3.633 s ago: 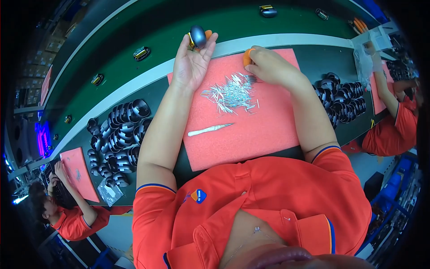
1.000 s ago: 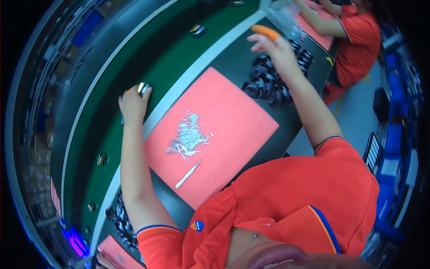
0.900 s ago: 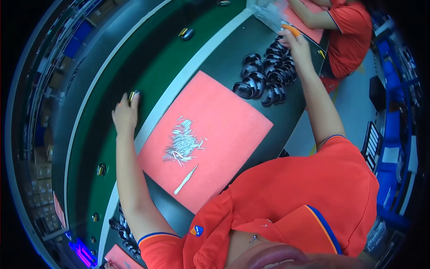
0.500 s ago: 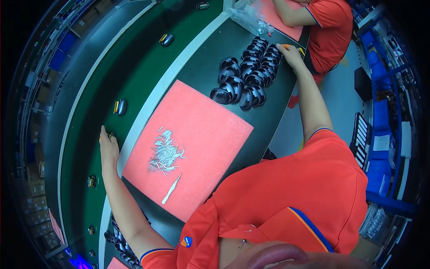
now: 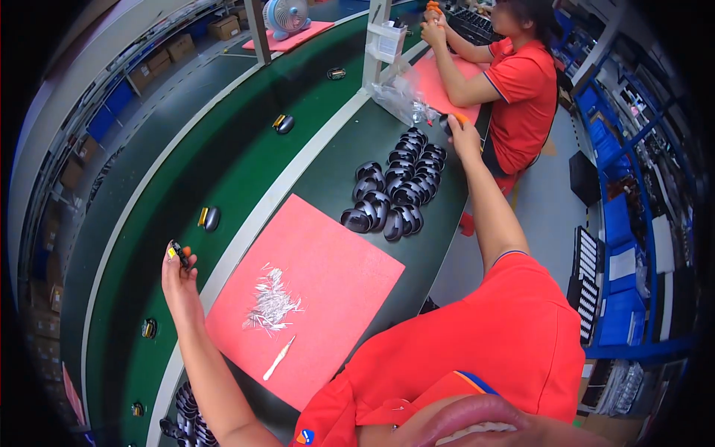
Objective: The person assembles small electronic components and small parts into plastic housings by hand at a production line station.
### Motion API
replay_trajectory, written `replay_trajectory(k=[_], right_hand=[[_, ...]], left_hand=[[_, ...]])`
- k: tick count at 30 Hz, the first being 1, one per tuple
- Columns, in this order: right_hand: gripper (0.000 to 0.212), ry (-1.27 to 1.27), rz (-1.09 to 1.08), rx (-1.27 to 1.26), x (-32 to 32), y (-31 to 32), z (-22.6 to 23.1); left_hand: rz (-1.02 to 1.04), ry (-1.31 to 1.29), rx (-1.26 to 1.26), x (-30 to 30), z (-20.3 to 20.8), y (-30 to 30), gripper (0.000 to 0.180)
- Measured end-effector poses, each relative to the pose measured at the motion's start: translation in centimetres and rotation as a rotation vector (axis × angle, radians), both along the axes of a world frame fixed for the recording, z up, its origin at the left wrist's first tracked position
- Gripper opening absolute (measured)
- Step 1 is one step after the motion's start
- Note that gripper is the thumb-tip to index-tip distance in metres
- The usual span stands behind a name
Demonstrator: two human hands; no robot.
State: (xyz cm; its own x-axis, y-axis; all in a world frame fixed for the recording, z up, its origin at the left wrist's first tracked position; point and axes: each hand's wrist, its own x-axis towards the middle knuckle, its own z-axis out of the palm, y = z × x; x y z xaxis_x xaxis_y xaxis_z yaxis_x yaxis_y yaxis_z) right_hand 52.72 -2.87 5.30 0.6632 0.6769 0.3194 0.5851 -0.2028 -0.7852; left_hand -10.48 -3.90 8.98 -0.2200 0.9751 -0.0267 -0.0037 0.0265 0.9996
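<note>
A long green conveyor belt curves past the table, carrying small dark parts spaced apart. On the table lies a red mat with a loose heap of thin silvery pins and a pale stick near its lower edge. Beyond the mat sits a cluster of black shells. The left hand is raised over the belt's near edge, fingers pinching a small black part with a yellow spot. The right hand stretches past the shells, closed around a dark and orange piece. A co-worker in a red shirt works at the next station.
</note>
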Motion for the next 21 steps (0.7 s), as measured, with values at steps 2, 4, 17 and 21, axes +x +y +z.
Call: replay_trajectory(k=[2, 4, 17, 21], right_hand=[[0.048, 0.097, 0.098, 0.135, -3.9, 1.0, 1.9], [0.045, 0.248, 0.34, 0.122, -9.7, 1.8, 3.8], [0.04, 0.588, 1.325, -0.182, -41.6, 1.3, 4.3], [0.04, 0.416, 1.292, -0.115, -44.2, 0.9, 2.1]], left_hand=[[-0.071, -0.43, 0.071, -0.2, -1.7, -1.0, 0.039], [-0.098, -0.591, 0.108, 0.9, -2.5, -2.5, 0.039], [0.056, -0.635, 0.194, 3.8, -5.5, -4.0, 0.038], [0.037, -0.62, 0.123, 3.7, -5.0, -4.2, 0.039]])
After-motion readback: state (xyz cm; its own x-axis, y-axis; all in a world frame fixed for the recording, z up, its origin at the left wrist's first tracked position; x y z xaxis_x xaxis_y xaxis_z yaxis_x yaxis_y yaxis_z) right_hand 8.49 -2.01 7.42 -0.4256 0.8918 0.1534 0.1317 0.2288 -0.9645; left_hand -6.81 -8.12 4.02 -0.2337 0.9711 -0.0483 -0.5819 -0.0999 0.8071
